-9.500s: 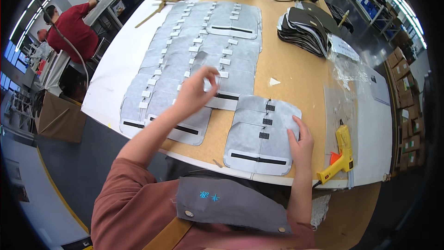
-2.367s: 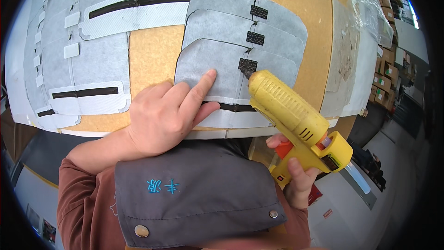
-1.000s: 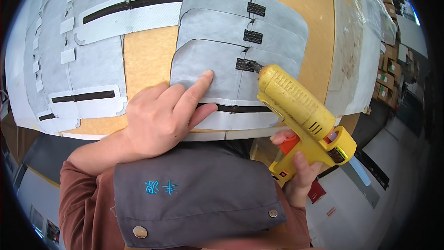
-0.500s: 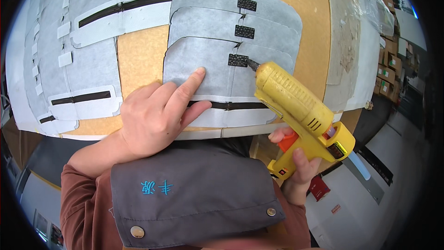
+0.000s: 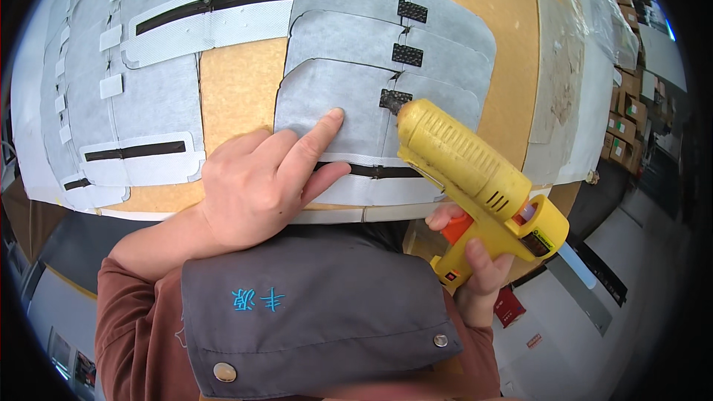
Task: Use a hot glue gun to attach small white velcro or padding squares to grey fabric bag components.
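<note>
My right hand (image 5: 483,271) grips a yellow hot glue gun (image 5: 468,156) by its handle, with a finger at the orange trigger. Its dark nozzle is over the black textured patch (image 5: 405,95) on the nearest grey fabric panel (image 5: 312,93); whether it touches is hard to tell. A pale glue stick (image 5: 577,265) sticks out of the gun's back. My left hand (image 5: 256,186) rests on the same panel's left part, index finger stretched out and thumb apart, holding nothing. A black zipper-like strip (image 5: 356,169) on a white band runs beneath the thumb and gun.
Two more panels with black patches (image 5: 408,55) overlap behind the nearest one. Other grey panels (image 5: 152,115) with white tabs lie on the left of the brown tabletop (image 5: 241,93). Clear plastic film (image 5: 594,7) is at the far right, and cardboard boxes (image 5: 624,122) stand beyond the table.
The glue gun's nozzle has moved left, from the patch's right edge onto the patch. My left hand keeps its place on the panel, while the whole view has shifted slightly.
</note>
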The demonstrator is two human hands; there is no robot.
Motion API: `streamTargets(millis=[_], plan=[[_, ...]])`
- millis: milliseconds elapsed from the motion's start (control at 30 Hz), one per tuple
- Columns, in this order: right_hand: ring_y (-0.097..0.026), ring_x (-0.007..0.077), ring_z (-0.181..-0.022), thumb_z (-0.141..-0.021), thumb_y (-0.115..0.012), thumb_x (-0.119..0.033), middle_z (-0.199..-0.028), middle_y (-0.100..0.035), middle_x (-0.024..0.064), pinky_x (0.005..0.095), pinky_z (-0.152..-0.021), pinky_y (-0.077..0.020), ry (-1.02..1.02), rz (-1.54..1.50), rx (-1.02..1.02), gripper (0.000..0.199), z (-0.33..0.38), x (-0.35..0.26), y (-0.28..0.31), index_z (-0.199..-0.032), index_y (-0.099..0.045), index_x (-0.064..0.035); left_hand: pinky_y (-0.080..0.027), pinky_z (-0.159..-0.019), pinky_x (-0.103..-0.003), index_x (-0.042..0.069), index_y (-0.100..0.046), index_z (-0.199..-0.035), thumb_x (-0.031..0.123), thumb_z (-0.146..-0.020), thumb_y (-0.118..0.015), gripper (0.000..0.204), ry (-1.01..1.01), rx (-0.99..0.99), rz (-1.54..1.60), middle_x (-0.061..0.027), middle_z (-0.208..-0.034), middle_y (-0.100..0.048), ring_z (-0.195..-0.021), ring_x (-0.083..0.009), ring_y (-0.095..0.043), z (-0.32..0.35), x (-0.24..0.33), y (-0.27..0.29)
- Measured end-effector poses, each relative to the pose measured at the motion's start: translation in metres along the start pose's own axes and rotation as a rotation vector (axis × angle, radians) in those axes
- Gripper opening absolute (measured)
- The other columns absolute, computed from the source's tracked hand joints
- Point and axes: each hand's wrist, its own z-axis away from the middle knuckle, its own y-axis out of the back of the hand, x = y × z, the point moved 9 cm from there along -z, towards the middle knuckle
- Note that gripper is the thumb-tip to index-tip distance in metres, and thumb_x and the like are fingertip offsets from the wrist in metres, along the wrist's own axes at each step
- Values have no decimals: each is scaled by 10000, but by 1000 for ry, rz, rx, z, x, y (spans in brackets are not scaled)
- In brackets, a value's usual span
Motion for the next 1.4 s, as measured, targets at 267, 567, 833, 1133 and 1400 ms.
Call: streamTargets(millis=[267,567,833,1133,1400], plan=[[-612,292,-1022,-863,-624,-114,-1112,-601,222,441,-930,-480,-5,6,14,617,13,5,9,-1392,-346,40,-366,-446,-291,61,-634,-1253,245,-664,-850,654,-7,-4,-1,-2,-582,-436,-488,-146,-448,-1,1,-1],[-628,299,-1003,-879,-626,-133,-1103,-611,236,434,-924,-485,26,9,56,597,16,3,17,-1378,-354,49,-372,-454,-294,62,-634,-1254,229,-671,-850,644,-2,-5,-7,-8,-587,-437,-491,-152,-451,0,1,-1],[-617,294,-1022,-878,-619,-123,-1099,-614,224,434,-924,-483,35,-36,64,603,12,4,13,-1393,-349,37,-373,-456,-292,60,-629,-1261,228,-673,-851,651,-2,-16,-6,-7,-587,-436,-492,-148,-453,0,1,-2],[-638,326,-896,-846,-649,-295,-934,-642,231,446,-847,-511,43,123,188,516,4,-2,13,-1135,-536,117,-371,-455,-292,57,-636,-1248,232,-663,-852,648,-3,-21,-7,-9,-584,-437,-488,-153,-451,-1,1,-2],[-625,309,-950,-870,-628,-215,-1012,-626,221,439,-885,-495,56,62,125,495,8,2,21,-1229,-477,92,-394,-469,-286,51,-641,-1235,224,-665,-854,632,1,-21,-12,-16,-609,-495,-502,-154,-478,0,0,-2]])
